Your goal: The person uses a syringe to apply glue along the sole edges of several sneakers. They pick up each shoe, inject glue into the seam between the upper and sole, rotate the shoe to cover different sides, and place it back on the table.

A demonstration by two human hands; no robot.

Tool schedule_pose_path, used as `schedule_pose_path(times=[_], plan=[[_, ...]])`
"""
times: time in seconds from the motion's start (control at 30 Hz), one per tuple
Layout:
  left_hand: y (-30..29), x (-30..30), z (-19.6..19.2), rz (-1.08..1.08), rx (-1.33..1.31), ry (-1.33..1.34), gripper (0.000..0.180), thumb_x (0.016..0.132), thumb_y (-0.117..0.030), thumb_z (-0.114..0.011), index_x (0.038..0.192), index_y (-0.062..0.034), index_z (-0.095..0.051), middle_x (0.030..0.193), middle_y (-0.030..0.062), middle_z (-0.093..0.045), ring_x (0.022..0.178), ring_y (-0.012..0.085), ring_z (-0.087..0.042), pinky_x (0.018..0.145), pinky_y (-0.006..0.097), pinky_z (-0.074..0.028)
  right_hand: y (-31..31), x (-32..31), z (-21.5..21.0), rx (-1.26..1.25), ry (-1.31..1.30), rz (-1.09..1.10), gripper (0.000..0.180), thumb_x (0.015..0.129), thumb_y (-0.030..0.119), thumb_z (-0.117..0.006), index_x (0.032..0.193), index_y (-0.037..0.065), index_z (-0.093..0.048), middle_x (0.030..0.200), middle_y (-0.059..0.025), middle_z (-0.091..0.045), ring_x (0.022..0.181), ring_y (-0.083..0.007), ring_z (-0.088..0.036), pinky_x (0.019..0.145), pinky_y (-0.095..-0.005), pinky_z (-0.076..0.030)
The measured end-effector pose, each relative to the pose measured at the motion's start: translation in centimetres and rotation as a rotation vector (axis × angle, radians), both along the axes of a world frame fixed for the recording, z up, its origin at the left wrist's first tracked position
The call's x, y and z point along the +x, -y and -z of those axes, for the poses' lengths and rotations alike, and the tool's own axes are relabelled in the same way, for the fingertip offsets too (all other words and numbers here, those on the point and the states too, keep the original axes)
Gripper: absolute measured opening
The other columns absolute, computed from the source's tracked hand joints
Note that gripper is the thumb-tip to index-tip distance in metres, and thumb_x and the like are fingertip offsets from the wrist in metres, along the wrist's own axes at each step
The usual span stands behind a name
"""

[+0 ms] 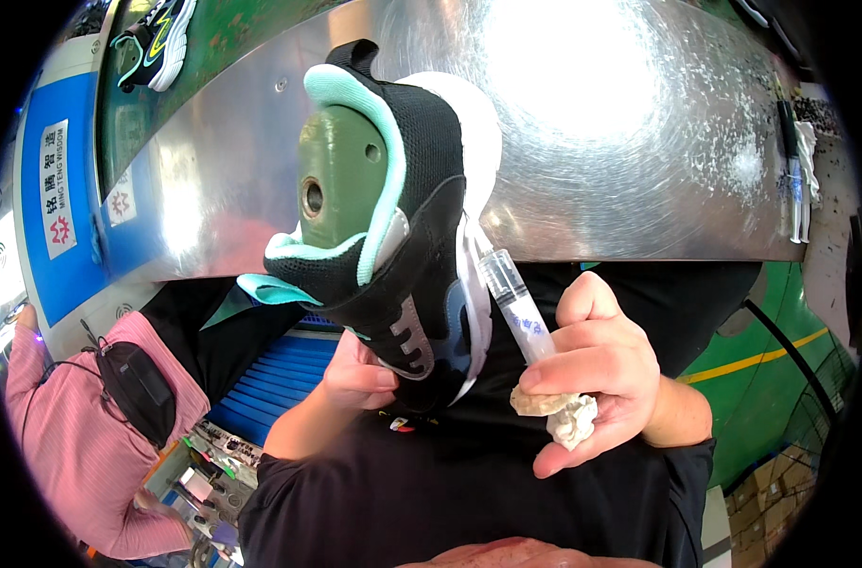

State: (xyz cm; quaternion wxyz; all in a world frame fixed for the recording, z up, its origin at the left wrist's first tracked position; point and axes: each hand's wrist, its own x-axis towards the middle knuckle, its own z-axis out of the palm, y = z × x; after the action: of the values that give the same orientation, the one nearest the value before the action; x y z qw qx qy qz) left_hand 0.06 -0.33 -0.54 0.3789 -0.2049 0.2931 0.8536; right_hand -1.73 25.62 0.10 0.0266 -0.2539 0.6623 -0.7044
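Observation:
A black sneaker [422, 180] with mint-green lining and a white sole fills the middle of the view, heel up and tilted. Inside its opening sits a green shoe last [348, 175] with a metal-rimmed hole. My left hand [355, 377] is closed on the toe end, its fingers partly hidden behind the shoe. My right hand [601, 374] grips a clear plastic syringe [518, 308], whose tip points at the edge of the white sole. A crumpled white wad [573, 421] is also tucked among the right fingers.
A scratched metal table [582, 204] spans the front. Another sneaker [157, 43] stands on a green surface at the far left. Slim syringe-like tools [796, 194] and a white cloth lie at the right edge. A person in a pink striped top [81, 417] is at the left.

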Motion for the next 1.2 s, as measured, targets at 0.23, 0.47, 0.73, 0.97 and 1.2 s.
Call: schedule_pose_path(times=[0.23,0.47,0.73,0.97,1.2], plan=[[0.1,0.5,1.4,0.073,0.103,-0.011,0.087,0.062,-0.001,-0.061,0.141,0.0027,-0.025,0.136,0.02,-0.043,0.127,0.0324,-0.043,0.108,0.045,-0.031,-0.1,-0.5,-1.3,-0.035,0.072,-0.061,0.056,0.06,0.043,-0.084,0.098,0.006,-0.066,0.082,0.0001,-0.065,0.063,-0.0169,-0.041,0.062,-0.03,-0.029],[-0.8,-0.6,1.2,0.107,0.225,0.089,0.08,0.062,0.003,-0.063,0.137,0.0009,-0.033,0.128,0.0163,-0.05,0.121,0.0297,-0.049,0.104,0.042,-0.037,-1.9,0.2,-2.6,-0.03,0.206,-0.176,0.06,0.058,0.049,-0.085,0.096,0.006,-0.067,0.073,0.0018,-0.065,0.061,-0.0144,-0.038,0.062,-0.0287,-0.027],[-2.2,-1.1,1.5,0.128,0.471,0.081,0.033,0.08,0.002,-0.054,0.112,0.0039,-0.055,0.114,0.015,-0.059,0.108,0.0286,-0.055,0.095,0.038,-0.04,-4.8,1.6,-6.7,0.04,0.427,-0.226,0.06,0.056,0.049,-0.086,0.095,0.008,-0.068,0.074,0.0017,-0.065,0.065,-0.0146,-0.039,0.062,-0.0285,-0.028],[-4.2,-2.6,2.1,0.266,0.376,0.184,0.038,0.078,0.009,-0.06,0.116,0.0016,-0.057,0.114,0.0106,-0.062,0.109,0.0223,-0.058,0.096,0.033,-0.044,-6.8,3.2,-10.2,0.157,0.394,-0.186,0.058,0.056,0.048,-0.086,0.095,0.009,-0.069,0.076,-0.0004,-0.066,0.07,-0.0156,-0.036,0.06,-0.0289,-0.027],[-8.3,-4.2,2.4,0.249,0.502,-0.047,0.034,0.082,0.007,-0.055,0.115,0.0015,-0.058,0.113,0.0129,-0.062,0.11,0.0252,-0.057,0.099,0.037,-0.041,-7.7,4.1,-11.3,0.229,0.279,-0.051,0.055,0.061,0.045,-0.084,0.097,0.007,-0.068,0.077,-0.0014,-0.066,0.064,-0.0153,-0.037,0.059,-0.0293,-0.027]])
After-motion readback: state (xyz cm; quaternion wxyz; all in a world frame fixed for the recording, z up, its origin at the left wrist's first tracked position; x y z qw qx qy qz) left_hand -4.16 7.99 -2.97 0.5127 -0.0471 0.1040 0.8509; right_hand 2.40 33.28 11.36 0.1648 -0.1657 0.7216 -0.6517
